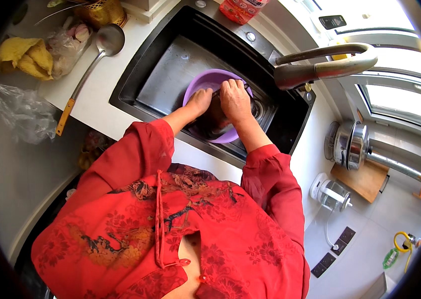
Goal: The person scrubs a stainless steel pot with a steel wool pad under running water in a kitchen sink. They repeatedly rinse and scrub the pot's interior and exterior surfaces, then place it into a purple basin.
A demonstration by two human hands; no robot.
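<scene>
A purple plastic basin (196, 80) sits in the black kitchen sink (165, 73), close to the drain (259, 109). Inside it is a dark, glossy item (213, 119); whether it is wet cloth or something stiffer, I cannot tell. My left hand (200, 101) grips its upper edge from the left, fingers curled. Right beside it, my right hand (236, 99) is closed over the same edge, knuckles up. Both hands hide much of the item's top.
The tap (326, 69) arches over the sink's right side. A ladle (100, 59) and a plastic bag of garlic (70, 45) lie on the left counter. To the right stand a glass kettle (332, 194), metal pots (350, 145) and a wooden board (362, 177). A red bottle (241, 10) is behind.
</scene>
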